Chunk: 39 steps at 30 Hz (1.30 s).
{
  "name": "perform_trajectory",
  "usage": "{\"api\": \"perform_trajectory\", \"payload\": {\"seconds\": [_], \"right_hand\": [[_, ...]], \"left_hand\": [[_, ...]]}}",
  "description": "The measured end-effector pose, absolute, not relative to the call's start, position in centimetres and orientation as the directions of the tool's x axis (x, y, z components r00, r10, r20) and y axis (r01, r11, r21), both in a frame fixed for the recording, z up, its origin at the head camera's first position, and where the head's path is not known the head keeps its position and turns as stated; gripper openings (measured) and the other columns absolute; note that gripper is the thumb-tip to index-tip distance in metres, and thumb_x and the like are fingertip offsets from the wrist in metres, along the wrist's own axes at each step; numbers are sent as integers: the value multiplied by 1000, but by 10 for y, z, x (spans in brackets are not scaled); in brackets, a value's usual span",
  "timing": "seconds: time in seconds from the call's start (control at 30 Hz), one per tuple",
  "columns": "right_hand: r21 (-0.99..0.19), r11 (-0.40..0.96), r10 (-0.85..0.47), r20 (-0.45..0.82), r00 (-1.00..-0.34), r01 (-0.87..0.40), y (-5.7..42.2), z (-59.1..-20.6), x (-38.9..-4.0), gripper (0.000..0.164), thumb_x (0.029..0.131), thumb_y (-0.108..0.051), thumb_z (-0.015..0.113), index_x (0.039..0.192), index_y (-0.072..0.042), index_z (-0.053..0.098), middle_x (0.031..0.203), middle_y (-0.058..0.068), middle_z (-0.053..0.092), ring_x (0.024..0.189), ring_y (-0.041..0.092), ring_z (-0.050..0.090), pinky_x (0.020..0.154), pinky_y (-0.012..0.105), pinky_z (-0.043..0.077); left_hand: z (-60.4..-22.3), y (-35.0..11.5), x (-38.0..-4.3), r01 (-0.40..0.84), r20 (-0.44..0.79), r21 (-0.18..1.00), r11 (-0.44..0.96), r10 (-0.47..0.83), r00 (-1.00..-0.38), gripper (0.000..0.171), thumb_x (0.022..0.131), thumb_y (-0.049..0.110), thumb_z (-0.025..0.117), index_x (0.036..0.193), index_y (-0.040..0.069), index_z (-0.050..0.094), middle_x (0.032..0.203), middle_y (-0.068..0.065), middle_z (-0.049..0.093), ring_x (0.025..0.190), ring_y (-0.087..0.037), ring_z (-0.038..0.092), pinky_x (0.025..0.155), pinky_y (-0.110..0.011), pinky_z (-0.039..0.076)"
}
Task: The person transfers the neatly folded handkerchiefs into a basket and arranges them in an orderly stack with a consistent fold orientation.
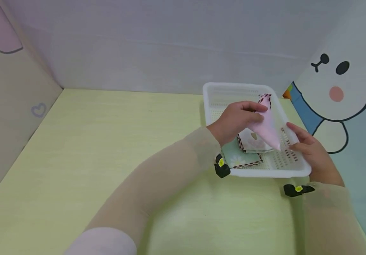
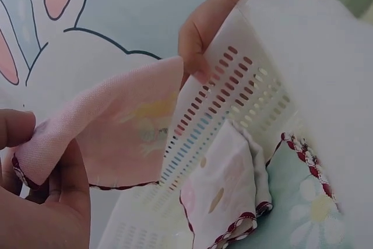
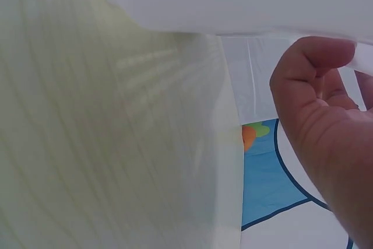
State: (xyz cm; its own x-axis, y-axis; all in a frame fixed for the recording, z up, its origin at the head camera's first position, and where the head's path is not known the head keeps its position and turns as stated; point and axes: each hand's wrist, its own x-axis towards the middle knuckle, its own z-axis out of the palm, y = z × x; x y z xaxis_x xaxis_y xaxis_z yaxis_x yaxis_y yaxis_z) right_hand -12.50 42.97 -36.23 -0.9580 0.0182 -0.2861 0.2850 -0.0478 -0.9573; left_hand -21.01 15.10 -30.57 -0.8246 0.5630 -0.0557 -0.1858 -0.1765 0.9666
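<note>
My left hand (image 1: pixel 235 118) pinches a folded pink cloth (image 1: pixel 269 129) with a dark red and white stitched edge, thumb on one side and fingers on the other. The cloth hangs over a white plastic basket (image 1: pixel 265 173) with slotted walls. Inside the basket lie a folded white printed handkerchief (image 2: pixel 218 182) and a pale green one (image 2: pixel 297 202) with a daisy, partly overlapping each other. At the basket's right side, my right hand (image 1: pixel 320 156) holds the wall, thumb over the rim. In the right wrist view, the basket's underside hides some of its fingers.
A pale yellow-green table (image 1: pixel 106 148) stretches left and in front of the basket. White wall sheeting (image 1: pixel 138 60) stands behind it. A wall with a cartoon animal (image 1: pixel 339 102) rises close on the right, beside my right hand.
</note>
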Motion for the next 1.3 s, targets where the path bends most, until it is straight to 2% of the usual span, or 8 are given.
{"api": "perform_trajectory", "payload": {"seconds": [0.27, 0.33, 0.57, 0.73, 1.07, 1.17, 1.3], "right_hand": [[-953, -17, 44, -303, -952, 303, 426, -360, -123, 72, 104, -12, 63, 160, -45, 33, 169, -4, 13, 110, 10, 63, 84, 43, 59], [-954, -19, 43, -299, -953, 298, 426, -359, -123, 72, 104, -11, 63, 161, -44, 33, 169, -3, 13, 110, 10, 63, 84, 43, 59], [-960, -87, 10, -268, -963, 267, 432, -362, -124, 70, 105, -3, 58, 162, -35, 34, 158, 0, 26, 106, 14, 65, 78, 42, 61], [-961, -81, 5, -265, -964, 264, 430, -363, -124, 69, 105, -5, 58, 162, -36, 34, 154, -5, 32, 107, 13, 65, 79, 41, 61], [-967, -53, -1, -249, -969, 249, 428, -364, -124, 70, 106, -7, 58, 163, -37, 31, 164, -1, 20, 112, 12, 61, 80, 39, 61], [-969, -74, -12, -235, -972, 235, 429, -364, -125, 68, 106, -4, 56, 163, -34, 32, 159, -1, 28, 110, 12, 63, 78, 38, 61], [-971, -91, -23, -221, -975, 222, 428, -363, -125, 67, 106, -2, 55, 162, -32, 34, 145, -7, 42, 105, 12, 66, 76, 36, 62]], "left_hand": [[-301, 156, -211, -191, -116, 977, -99, 506, -855, 18, 94, 6, 72, 105, 19, 79, 104, 10, 70, 92, -11, 66, 82, -27, 54], [-302, 157, -211, -193, -121, 976, -95, 501, -857, 19, 94, 5, 72, 105, 19, 79, 103, 10, 70, 91, -11, 66, 82, -27, 54], [-307, 165, -214, -197, -108, 970, -142, 476, -873, 22, 93, 1, 71, 110, 12, 79, 102, 9, 70, 89, -11, 67, 79, -26, 54], [-311, 169, -215, -208, -119, 967, -147, 465, -878, 21, 93, 1, 71, 108, 12, 79, 102, 9, 70, 89, -10, 67, 79, -26, 54], [-310, 168, -213, -261, -185, 957, -125, 428, -885, 15, 94, 6, 73, 96, 19, 80, 99, 8, 70, 87, -13, 68, 77, -29, 56], [-310, 169, -214, -268, -188, 954, -134, 430, -883, 14, 94, 6, 73, 96, 18, 80, 99, 8, 71, 87, -13, 68, 77, -29, 56], [-312, 172, -215, -275, -187, 951, -142, 443, -877, 15, 93, 5, 74, 97, 17, 81, 99, 8, 71, 86, -12, 69, 77, -28, 56]]}}
